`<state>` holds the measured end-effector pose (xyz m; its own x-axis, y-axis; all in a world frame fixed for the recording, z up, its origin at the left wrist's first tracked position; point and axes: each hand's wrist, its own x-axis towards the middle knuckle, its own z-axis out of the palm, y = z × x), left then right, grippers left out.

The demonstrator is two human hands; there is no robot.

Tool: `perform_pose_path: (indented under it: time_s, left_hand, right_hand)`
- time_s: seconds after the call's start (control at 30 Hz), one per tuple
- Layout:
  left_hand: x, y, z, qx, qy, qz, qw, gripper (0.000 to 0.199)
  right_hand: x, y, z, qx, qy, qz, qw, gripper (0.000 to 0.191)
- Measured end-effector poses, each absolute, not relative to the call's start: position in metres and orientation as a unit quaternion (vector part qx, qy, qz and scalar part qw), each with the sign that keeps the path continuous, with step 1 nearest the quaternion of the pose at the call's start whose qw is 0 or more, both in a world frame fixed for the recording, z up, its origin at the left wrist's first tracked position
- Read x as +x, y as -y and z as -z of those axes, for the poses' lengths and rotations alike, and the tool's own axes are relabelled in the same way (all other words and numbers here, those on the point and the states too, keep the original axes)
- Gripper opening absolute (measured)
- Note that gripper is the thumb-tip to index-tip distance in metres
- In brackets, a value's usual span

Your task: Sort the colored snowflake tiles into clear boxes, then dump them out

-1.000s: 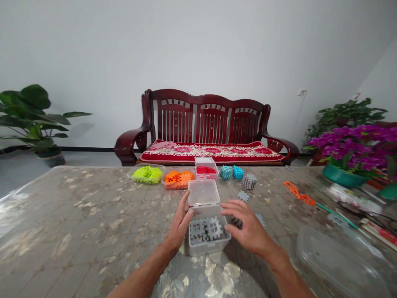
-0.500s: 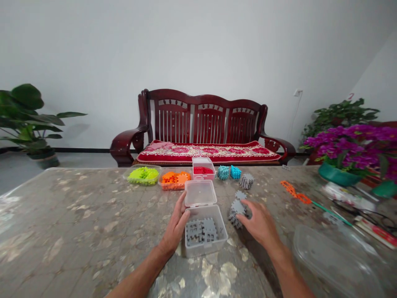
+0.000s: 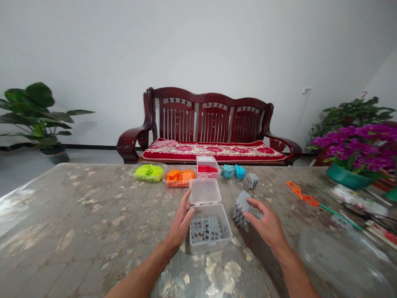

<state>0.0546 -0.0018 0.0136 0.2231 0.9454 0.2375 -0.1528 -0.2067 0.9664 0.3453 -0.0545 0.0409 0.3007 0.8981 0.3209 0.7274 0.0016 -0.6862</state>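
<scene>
While the lower part of the grey stack (image 3: 240, 216) blurs together right of centre, the half-open right hand (image 3: 269, 225) has thumb and fingers at its right edge; whether they grip a piece is unclear. Just left, the clear box (image 3: 211, 247) holds grey pieces; the left hand (image 3: 179, 222), loosely spread, touches its left side, some fingers hidden. Farther out on the surface (image 3: 93, 215), the transparent container (image 3: 344, 258) at lower right is faint and cut off.
</scene>
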Motion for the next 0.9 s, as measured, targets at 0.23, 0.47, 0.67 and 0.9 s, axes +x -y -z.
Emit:
perform_pose_path:
  time_s: [0.23, 0.47, 0.67, 0.9]
  left_hand:
    - [0.055, 0.000, -0.008, 0.592, -0.322, -0.524, 0.521, 0.068]
    - [0.055, -0.002, -0.009, 0.617, -0.314, -0.533, 0.487, 0.065]
    - [0.056, 0.000, -0.011, 0.605, -0.309, -0.536, 0.501, 0.067]
    - [0.056, 0.001, -0.010, 0.590, -0.313, -0.534, 0.518, 0.068]
  right_hand:
    - [0.293, 0.065, -0.082, -0.620, 0.654, -0.169, 0.400, 0.043]
    - [0.247, 0.064, -0.090, -0.563, 0.726, -0.220, 0.328, 0.042]
    - [0.248, 0.060, -0.076, -0.585, 0.698, -0.204, 0.359, 0.034]
    - [0.270, 0.053, -0.074, -0.575, 0.697, -0.174, 0.392, 0.023]
